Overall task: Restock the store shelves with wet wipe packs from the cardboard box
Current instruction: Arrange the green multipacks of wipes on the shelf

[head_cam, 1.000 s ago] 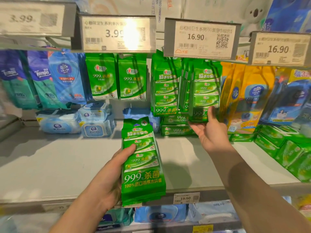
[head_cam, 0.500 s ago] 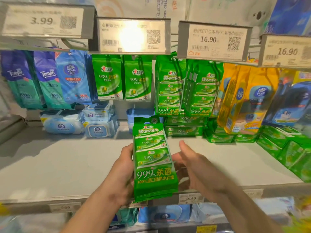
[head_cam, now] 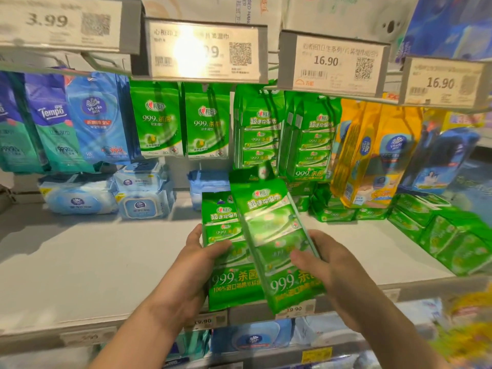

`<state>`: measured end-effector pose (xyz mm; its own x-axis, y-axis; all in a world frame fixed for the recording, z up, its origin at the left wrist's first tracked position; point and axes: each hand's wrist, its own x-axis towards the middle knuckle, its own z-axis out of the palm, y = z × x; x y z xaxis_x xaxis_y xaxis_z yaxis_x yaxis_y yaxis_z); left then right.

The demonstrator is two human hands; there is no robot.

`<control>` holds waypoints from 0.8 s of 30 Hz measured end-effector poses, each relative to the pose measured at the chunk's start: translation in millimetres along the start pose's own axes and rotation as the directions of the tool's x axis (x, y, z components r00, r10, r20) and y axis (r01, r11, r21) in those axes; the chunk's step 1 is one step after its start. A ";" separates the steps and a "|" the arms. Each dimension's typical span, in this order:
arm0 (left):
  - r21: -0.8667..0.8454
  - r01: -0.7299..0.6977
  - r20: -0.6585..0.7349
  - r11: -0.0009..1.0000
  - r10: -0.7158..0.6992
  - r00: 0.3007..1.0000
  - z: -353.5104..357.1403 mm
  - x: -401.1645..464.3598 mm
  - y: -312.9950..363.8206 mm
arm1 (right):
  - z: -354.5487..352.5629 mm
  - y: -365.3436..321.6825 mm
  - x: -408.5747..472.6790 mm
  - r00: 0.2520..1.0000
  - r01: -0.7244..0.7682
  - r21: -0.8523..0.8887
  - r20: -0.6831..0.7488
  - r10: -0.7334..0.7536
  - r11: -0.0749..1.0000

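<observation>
Hands hold two green wet wipe multipacks out in front of the white shelf (head_cam: pixel 101 265), over its front edge. The left hand (head_cam: pixel 195 265) grips the left multipack (head_cam: pixel 226 283), thumb across its face and fingers behind; the right hand (head_cam: pixel 327 265) grips the right multipack (head_cam: pixel 277 246), thumb pressed on the front, and this pack tilts leftward and overlaps the other. Both packs read "999" in large white figures near the bottom, with Chinese characters beside (the right one is blurred).

Above, a row of price tags: "3.99" on the far-left tag (head_cam: pixel 61 22), a glare-washed tag (head_cam: pixel 205 50) ending in "9", and two tags reading "16.90" (head_cam: pixel 332 63) and (head_cam: pixel 443 82), most with QR codes. Small tags on the shelf's front edge (head_cam: pixel 294 309) read "19.90".

Hanging beneath the tags from left: blue-green "Tempo" packs (head_cam: pixel 50 123), a light blue "Vinda" pack (head_cam: pixel 94 118), two slim green "999" packs (head_cam: pixel 181 121), then green hanging multipacks (head_cam: pixel 287 137) of the same kind as those held, and yellow Vinda bags (head_cam: pixel 372 155).

On the shelf sit white and blue lidded wipe packs (head_cam: pixel 106 193), a pale blue pack (head_cam: pixel 209 182) further back, and more green packs lying flat toward the right (head_cam: pixel 452 235), well apart from the hands.
</observation>
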<state>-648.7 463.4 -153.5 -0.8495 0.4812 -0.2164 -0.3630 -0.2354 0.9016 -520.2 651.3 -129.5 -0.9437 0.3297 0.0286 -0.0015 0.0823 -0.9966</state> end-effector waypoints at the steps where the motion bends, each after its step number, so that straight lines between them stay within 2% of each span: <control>1: -0.004 -0.001 -0.010 1.000 0.001 1.000 -1.7 0.2 1.6 | -1.5 -0.6 -1.5 0.997 0.054 -0.001 -0.045 -0.054 0.999; 4: -0.030 -0.004 -0.014 1.000 0.003 1.000 -6.0 -0.7 6.5 | -3.0 -9.1 -6.8 0.966 0.223 0.077 -0.149 -0.210 0.972; 8: -0.047 -0.001 0.001 0.999 0.001 1.000 -6.8 -5.7 10.6 | -2.8 -24.7 -11.0 0.863 0.423 -0.071 -0.274 -0.425 0.903; 11: -0.054 0.009 0.016 0.999 -0.008 1.000 -8.8 -8.6 11.6 | -1.4 -34.5 -9.5 0.800 0.520 -0.056 -0.318 -0.509 0.853; 17: -0.067 0.010 0.014 0.998 -0.009 1.000 -13.2 -11.8 12.2 | 7.7 -50.6 -3.9 0.763 0.580 -0.003 -0.347 -0.545 0.815; 21: -0.075 0.005 0.016 0.997 -0.004 1.000 -15.5 -15.7 15.0 | 14.2 -54.8 -0.8 0.768 0.549 -0.014 -0.385 -0.511 0.836; 24: -0.078 0.002 0.001 0.997 -0.002 1.000 -16.5 -17.0 16.1 | 19.4 -58.4 2.5 0.792 0.534 0.047 -0.375 -0.481 0.844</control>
<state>-646.4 437.5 -141.5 -0.8485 0.4822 -0.2180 -0.3936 -0.2996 0.8691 -528.9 629.1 -72.7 -0.6227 0.5746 0.5311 -0.5210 0.2019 -0.8293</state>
